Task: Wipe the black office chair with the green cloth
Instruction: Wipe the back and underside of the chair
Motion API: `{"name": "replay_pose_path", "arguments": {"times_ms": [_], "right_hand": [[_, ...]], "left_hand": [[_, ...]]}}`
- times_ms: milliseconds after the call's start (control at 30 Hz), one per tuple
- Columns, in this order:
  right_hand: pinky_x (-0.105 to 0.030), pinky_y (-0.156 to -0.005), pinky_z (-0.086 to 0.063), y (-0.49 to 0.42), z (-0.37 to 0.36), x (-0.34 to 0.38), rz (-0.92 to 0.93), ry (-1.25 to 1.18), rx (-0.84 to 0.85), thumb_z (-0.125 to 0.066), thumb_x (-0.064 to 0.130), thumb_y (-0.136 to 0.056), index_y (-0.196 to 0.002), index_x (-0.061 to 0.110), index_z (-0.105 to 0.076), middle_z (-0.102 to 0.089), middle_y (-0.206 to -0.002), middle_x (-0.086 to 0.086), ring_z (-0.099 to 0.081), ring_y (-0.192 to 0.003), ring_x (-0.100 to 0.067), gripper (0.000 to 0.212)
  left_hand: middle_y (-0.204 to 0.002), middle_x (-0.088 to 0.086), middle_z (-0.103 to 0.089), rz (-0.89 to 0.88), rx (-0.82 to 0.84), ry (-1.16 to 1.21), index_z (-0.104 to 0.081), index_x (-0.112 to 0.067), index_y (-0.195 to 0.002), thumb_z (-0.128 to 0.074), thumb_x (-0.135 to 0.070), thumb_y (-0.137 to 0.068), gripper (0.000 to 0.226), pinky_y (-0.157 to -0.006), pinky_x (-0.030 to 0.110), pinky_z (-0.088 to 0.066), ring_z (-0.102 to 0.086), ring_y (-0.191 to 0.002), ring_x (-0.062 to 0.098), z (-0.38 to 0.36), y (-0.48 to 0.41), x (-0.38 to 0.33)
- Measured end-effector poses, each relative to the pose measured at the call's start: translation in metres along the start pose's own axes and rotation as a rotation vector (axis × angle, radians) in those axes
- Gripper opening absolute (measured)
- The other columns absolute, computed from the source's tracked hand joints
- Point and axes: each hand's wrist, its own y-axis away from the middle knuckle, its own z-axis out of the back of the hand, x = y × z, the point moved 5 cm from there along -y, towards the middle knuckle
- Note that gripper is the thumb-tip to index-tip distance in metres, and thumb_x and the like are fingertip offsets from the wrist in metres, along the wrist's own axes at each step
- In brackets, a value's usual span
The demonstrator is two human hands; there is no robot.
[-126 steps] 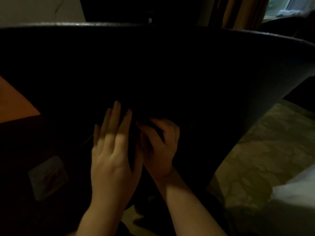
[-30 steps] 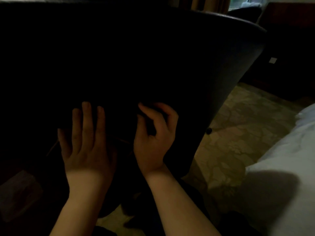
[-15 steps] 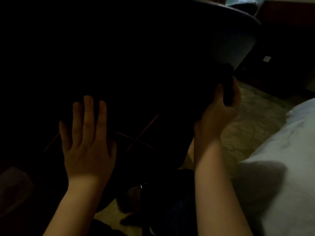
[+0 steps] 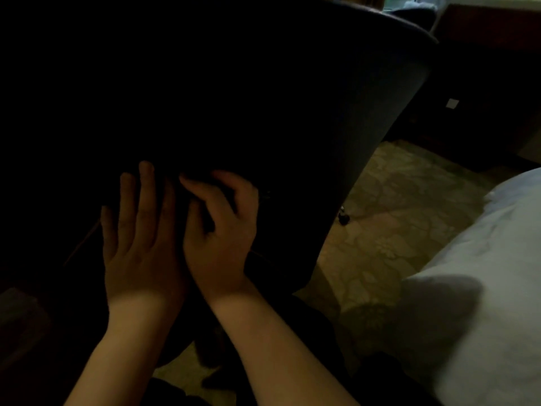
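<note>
Low on the back of the black office chair (image 4: 263,98), both hands sit side by side, nearly touching. Left hand (image 4: 140,244) lies flat on the dark upholstery, fingers straight and close together, thumb out to the side. Right hand (image 4: 219,230) is just right of it, fingers (image 4: 202,186) curled, tips down on the chair surface. There is a dark patch under the curl, but it is too dark to tell whether it pinches the green cloth or anything else. The chair back fills the upper left of the view, its curved right edge catching faint light. A small dark caster (image 4: 344,218) shows past that edge on the patterned carpet (image 4: 395,230). White bedding (image 4: 483,288) is at lower right, and a wall socket (image 4: 452,103) is at upper right.
</note>
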Motion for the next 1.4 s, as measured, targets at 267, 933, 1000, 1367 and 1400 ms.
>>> {"name": "replay_pose_path", "arguments": {"times_ms": [267, 933, 1000, 1367, 1400], "right_hand": [[-0.043, -0.086, -0.05, 0.007, -0.008, -0.001, 0.023, -0.036, -0.073, -0.058, 0.004, -0.087, -0.092, 0.008, -0.077, -0.052, -0.111, -0.003, -0.057, -0.102, -0.025, 0.02], [-0.021, -0.096, -0.045, -0.033, 0.087, -0.158, -0.603, 0.009, -0.383, -0.057, 0.004, -0.09, -0.116, 0.006, -0.059, -0.062, -0.11, -0.001, -0.06, -0.11, -0.022, 0.026], [-0.024, -0.097, -0.046, -0.032, 0.088, -0.168, -0.655, -0.02, -0.373, -0.058, 0.008, -0.091, -0.119, 0.007, -0.06, -0.063, -0.113, -0.003, -0.061, -0.111, -0.02, 0.027], [-0.022, -0.097, -0.043, -0.017, 0.052, -0.09, -0.355, 0.007, -0.209, -0.064, 0.0, -0.081, -0.103, 0.023, -0.065, -0.058, -0.108, -0.005, -0.055, -0.106, -0.009, 0.031], [-0.018, -0.094, -0.043, -0.012, 0.045, -0.08, -0.299, 0.012, -0.179, -0.065, -0.003, -0.079, -0.101, 0.016, -0.068, -0.057, -0.107, -0.006, -0.055, -0.105, -0.009, 0.03]], "left_hand": [[-0.156, 0.013, -0.029, -0.151, -0.136, 0.086, -0.042, -0.001, -0.143, -0.057, -0.003, -0.082, 0.063, -0.116, 0.057, -0.022, -0.026, -0.146, 0.028, 0.032, 0.003, 0.01], [-0.158, 0.026, -0.012, 0.215, -0.193, 0.065, -0.02, 0.001, -0.151, -0.06, -0.016, -0.083, 0.081, -0.118, 0.05, -0.007, -0.012, -0.147, 0.039, 0.035, 0.023, 0.034], [-0.159, 0.025, -0.012, 0.171, -0.179, 0.05, -0.021, 0.001, -0.152, -0.06, -0.016, -0.083, 0.081, -0.119, 0.051, -0.007, -0.012, -0.148, 0.038, 0.033, 0.023, 0.032], [-0.16, 0.02, -0.006, 0.099, -0.166, 0.059, -0.014, -0.005, -0.154, -0.061, -0.015, -0.083, 0.085, -0.121, 0.046, -0.007, -0.003, -0.15, 0.03, 0.021, 0.023, 0.026], [-0.16, 0.02, -0.006, 0.098, -0.168, 0.059, -0.014, -0.005, -0.154, -0.06, -0.014, -0.083, 0.085, -0.121, 0.046, -0.007, -0.003, -0.15, 0.031, 0.02, 0.023, 0.026]]}}
